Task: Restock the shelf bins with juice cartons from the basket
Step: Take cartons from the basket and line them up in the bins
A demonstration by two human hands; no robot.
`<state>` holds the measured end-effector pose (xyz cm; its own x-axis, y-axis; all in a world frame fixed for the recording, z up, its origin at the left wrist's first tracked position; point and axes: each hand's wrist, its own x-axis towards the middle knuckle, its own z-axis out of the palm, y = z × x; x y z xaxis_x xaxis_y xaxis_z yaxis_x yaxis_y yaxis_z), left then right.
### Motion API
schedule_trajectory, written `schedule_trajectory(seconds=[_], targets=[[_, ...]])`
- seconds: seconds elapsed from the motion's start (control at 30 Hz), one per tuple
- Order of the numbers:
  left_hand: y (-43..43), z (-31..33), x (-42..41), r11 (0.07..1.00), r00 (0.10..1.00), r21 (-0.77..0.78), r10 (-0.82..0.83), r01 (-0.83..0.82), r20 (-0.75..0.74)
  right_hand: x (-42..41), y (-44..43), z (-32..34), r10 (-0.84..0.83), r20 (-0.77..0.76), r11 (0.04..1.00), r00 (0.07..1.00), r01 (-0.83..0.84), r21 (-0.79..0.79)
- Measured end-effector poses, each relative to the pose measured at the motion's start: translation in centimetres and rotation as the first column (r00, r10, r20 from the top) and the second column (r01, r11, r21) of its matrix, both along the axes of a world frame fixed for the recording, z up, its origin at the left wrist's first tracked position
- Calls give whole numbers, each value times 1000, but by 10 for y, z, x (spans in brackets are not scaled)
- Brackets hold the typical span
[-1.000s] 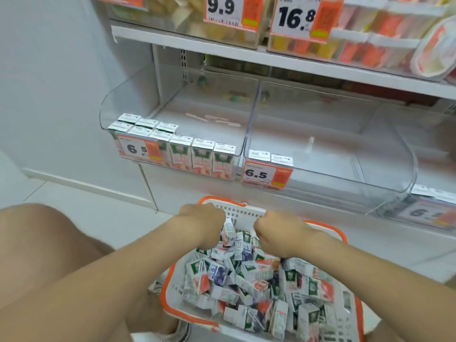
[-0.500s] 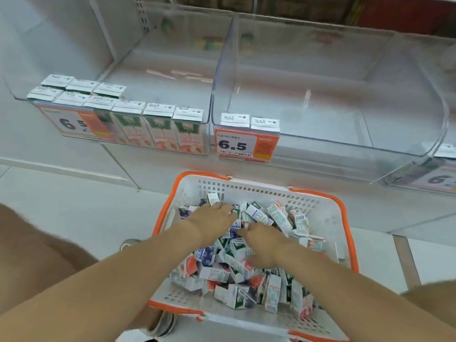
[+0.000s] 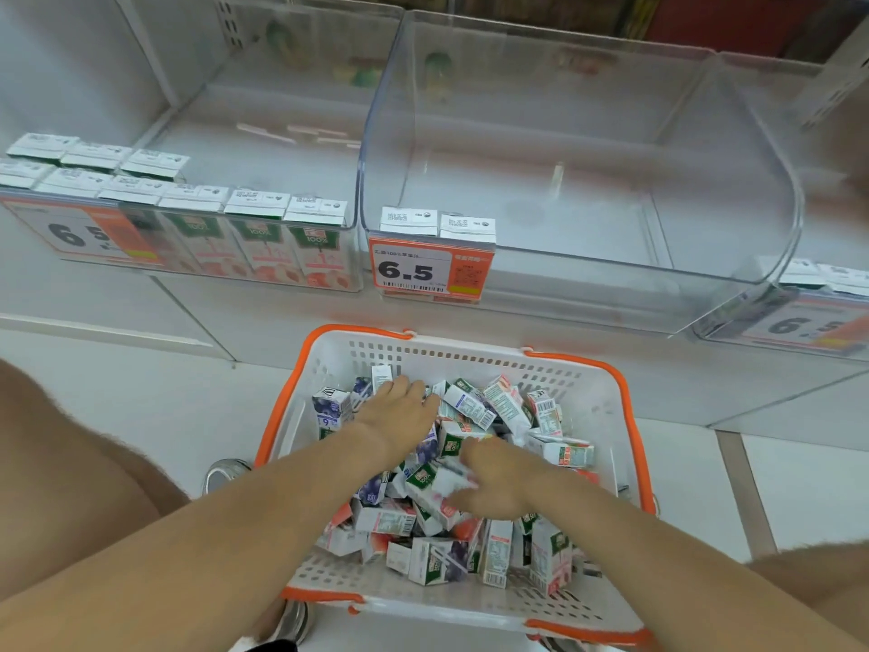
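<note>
A white basket with an orange rim (image 3: 625, 392) sits on the floor below the shelf, holding a heap of several small juice cartons (image 3: 470, 409). My left hand (image 3: 399, 411) lies flat on the far part of the heap with its fingers straight. Nearer to me, my right hand (image 3: 493, 482) curls round a white and green carton (image 3: 439, 491) in the heap's middle. The left clear bin (image 3: 282, 152) has several cartons (image 3: 256, 202) lined up at its front. The middle bin (image 3: 564, 195) holds two cartons (image 3: 437, 223) at its front left corner.
An orange 6.5 price tag (image 3: 430, 270) hangs on the middle bin's front. A third bin (image 3: 799, 322) with cartons shows at the right edge. My bare legs (image 3: 70, 463) flank the basket, and a shoe (image 3: 225, 468) sits by its left side.
The view has tilted down from the upper shelves to the basket. Both hands dropped from the basket's far rim into the heap, and the right hand pulled back toward me onto a carton.
</note>
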<state>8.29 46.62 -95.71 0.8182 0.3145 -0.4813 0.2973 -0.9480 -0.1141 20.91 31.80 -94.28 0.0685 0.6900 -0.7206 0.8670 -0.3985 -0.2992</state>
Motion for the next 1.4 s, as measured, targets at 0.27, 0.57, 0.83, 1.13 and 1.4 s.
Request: schedule_trajectory(seconds=[0.27,0.57,0.83,1.13,1.4], targets=[[-2,1,3,965,981,-194,190,-178,43,33,-4,34,-522,-382,764,763,617,188],[3,44,2,775,898,-524,438,-354,41,31,-2,71,-400,-549,671,734,643,369],[36,159,-42,619,778,-732,596,-285,201,-4,5,116,-370,-295,563,881,466,683],[43,233,-88,622,636,-767,659,-160,401,-35,16,200,-155,-154,433,976,207,877],[95,280,-133,604,224,-768,795,-213,564,-73,80,262,-54,-111,91,992,116,989]])
